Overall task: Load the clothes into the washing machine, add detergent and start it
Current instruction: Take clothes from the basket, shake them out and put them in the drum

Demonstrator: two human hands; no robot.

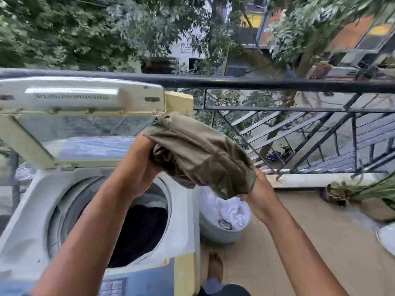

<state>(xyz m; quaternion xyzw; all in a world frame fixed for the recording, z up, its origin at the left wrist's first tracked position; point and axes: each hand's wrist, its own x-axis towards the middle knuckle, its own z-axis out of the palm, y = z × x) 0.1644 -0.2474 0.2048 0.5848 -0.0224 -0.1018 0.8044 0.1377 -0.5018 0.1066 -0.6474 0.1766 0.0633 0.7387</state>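
Note:
A bundled olive-green garment (pixel 198 152) is held up between both hands, above the right side of the washing machine (pixel 27 210). My left hand (pixel 136 165) grips its left end. My right hand (pixel 259 189) grips its lower right end from beneath. The top-loading machine stands at the left with its lid (pixel 83 129) raised. Dark and white clothes (pixel 143 229) lie inside its drum. A grey basket (pixel 215 229) with white laundry (pixel 226 208) sits on the floor just right of the machine.
A black balcony railing (pixel 277 84) runs across behind the machine, with trees and buildings beyond. A potted plant (pixel 376 201) stands at the right on the tan floor. My bare foot (pixel 215 265) is beside the basket. A white object (pixel 388 238) is at the right edge.

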